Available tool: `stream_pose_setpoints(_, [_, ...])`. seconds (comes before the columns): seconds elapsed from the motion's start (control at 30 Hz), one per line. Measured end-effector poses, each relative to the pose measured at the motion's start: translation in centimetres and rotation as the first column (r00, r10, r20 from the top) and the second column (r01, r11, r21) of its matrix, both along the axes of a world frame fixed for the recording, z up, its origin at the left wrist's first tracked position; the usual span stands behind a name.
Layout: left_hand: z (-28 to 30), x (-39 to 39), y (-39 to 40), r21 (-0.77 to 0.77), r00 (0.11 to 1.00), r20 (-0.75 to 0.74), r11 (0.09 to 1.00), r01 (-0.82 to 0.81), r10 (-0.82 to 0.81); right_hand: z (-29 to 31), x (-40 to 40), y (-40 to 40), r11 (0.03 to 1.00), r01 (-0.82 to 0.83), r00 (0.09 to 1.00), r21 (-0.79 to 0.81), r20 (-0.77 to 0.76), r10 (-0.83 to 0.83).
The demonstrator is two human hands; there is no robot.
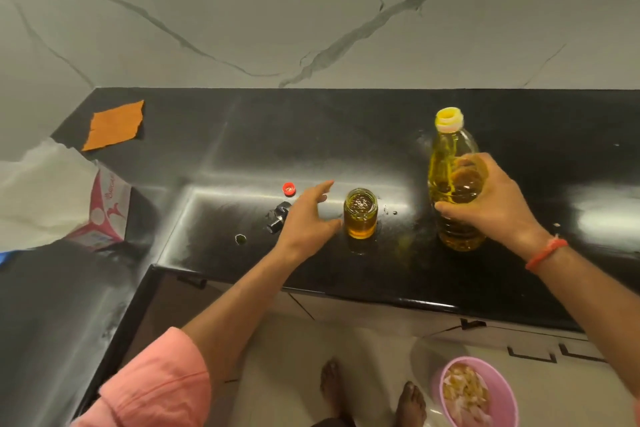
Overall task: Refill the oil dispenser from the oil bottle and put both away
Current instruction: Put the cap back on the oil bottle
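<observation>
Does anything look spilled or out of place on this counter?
Yes, a little. Small drops sit on the black counter beside the open oil dispenser. The red cap and the dispenser's black spout top lie loose nearby.

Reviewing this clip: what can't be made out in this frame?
- Head view: the black dispenser top is partly behind the left hand.
- Oil bottle: the right hand covers part of its body.
- Carton print: blurred, partly under white paper.
- Pink bowl: cut by the bottom edge.
</observation>
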State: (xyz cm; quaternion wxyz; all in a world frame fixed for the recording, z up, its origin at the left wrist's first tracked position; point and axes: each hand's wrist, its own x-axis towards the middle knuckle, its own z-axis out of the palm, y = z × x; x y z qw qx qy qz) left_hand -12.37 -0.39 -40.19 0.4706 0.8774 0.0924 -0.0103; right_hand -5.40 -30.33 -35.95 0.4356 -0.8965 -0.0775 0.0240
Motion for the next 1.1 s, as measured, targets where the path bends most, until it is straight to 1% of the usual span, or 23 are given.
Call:
stream_pose_setpoints(0.07, [1.2, 0.6, 2.0, 0.055, 0.996, 0.088, 0.998, -0.022, 0.017, -0.5, -0.1, 0.4, 0.996, 0.075, 0.997, 0.053, 0.027, -0.076])
stream_pose_setpoints(0.13, [2.1, 1.7, 4.3, 0.118, 0.993, 0.118, 0.992, -0.039, 0.025, -1.1, -0.2, 0.7, 0.983, 0.148, 0.987, 0.111, 0.054, -0.155])
stream_pose_setpoints(0.27, [3.0, 4.0, 8.7, 0.233, 0.995, 0.069, 0.968, -0.092, 0.078, -2.4, -0.8, 1.3, 0.945, 0.242, 0.961, 0.221, 0.082, -0.265])
stream_pose_setpoints(0.37, [2.1, 5.2, 10.6, 0.35, 0.998, -0.007, 0.935, -0.049, 0.055, -3.0, -1.5, 1.6, 0.926, 0.278, 0.944, 0.254, 0.104, -0.312])
stream_pose_setpoints(0.47, [0.9, 6.1, 11.5, 0.443, 0.995, -0.099, 0.896, 0.034, 0.012, -3.6, -2.0, 2.1, 0.903, 0.322, 0.923, 0.284, 0.118, -0.366])
stream_pose_setpoints(0.57, [0.0, 7.0, 11.4, 0.498, 0.985, -0.17, 0.859, 0.118, -0.037, -3.9, -2.4, 2.3, 0.897, 0.333, 0.918, 0.29, 0.117, -0.379])
stream_pose_setpoints(0.77, [-0.4, 8.6, 10.3, 0.594, 0.965, -0.234, 0.768, 0.239, -0.119, -4.1, -2.7, 2.5, 0.894, 0.345, 0.911, 0.286, 0.129, -0.393])
stream_pose_setpoints(0.97, [-0.8, 9.5, 9.7, 0.706, 0.955, -0.273, 0.651, 0.279, -0.112, -4.1, -3.0, 2.8, 0.884, 0.371, 0.902, 0.285, 0.118, -0.416])
stream_pose_setpoints(1.1, [-0.9, 9.4, 10.0, 0.724, 0.948, -0.303, 0.623, 0.296, -0.097, -4.0, -3.1, 2.9, 0.88, 0.378, 0.9, 0.286, 0.11, -0.422])
